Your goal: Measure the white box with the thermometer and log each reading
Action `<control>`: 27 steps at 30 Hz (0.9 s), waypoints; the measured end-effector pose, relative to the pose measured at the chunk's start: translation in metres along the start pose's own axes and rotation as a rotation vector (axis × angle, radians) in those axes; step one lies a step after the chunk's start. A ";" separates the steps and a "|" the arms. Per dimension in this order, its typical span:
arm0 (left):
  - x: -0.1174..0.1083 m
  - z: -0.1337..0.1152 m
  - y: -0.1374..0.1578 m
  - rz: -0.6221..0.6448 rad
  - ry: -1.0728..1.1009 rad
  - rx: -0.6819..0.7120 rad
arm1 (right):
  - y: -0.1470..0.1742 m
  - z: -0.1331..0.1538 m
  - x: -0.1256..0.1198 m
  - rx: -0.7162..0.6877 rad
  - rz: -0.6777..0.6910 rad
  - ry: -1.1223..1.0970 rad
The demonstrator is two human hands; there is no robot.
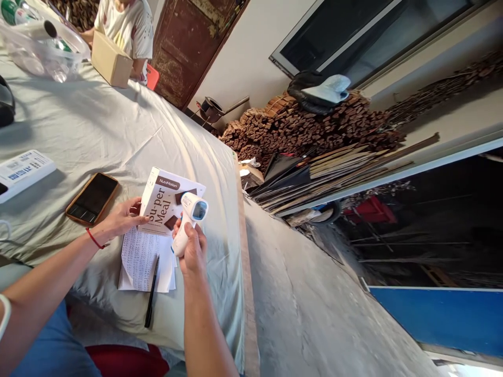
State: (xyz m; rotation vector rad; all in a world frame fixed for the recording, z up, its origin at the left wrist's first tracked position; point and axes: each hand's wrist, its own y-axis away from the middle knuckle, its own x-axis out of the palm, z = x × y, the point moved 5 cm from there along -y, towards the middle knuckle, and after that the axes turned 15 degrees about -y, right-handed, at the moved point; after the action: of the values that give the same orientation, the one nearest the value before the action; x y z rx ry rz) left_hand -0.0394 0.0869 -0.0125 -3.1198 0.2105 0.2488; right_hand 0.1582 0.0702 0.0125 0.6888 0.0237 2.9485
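My left hand [126, 215] grips the lower left edge of a white and brown food box [159, 196] printed "NutriMotion Su-per Meal". In my right hand [193, 248] is a white infrared thermometer [188, 212] with a blue-framed screen, its head in front of the box's right side. Below the box lie sheets of paper [137, 259] covered in small handwriting. A black pen [152, 293] rests across them, its lower end past the paper. Left of my left hand, a smartphone [93, 198] in an orange-brown case lies on the cloth.
A pale cloth covers the table [118, 125], whose right edge drops to a concrete floor [298, 293]. A white power strip-like box [25, 173] lies at left. Beyond are a plastic basket [47, 55], a cardboard box [111, 60] and a seated person [131, 26]. Stacked wood [298, 128] lines the wall.
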 end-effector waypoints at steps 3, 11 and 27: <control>0.000 0.001 -0.001 0.014 -0.013 0.008 | -0.009 -0.001 0.001 0.002 -0.038 -0.035; -0.001 -0.004 -0.001 0.030 -0.065 0.064 | -0.009 0.000 0.002 0.009 -0.035 -0.062; 0.001 -0.001 -0.001 0.079 0.040 0.012 | -0.002 0.002 0.002 0.011 -0.012 -0.011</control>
State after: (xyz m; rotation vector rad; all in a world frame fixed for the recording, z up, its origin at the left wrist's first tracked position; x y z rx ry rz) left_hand -0.0376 0.0880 -0.0113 -3.1099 0.3341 0.1856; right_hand 0.1577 0.0728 0.0150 0.7042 0.0424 2.9352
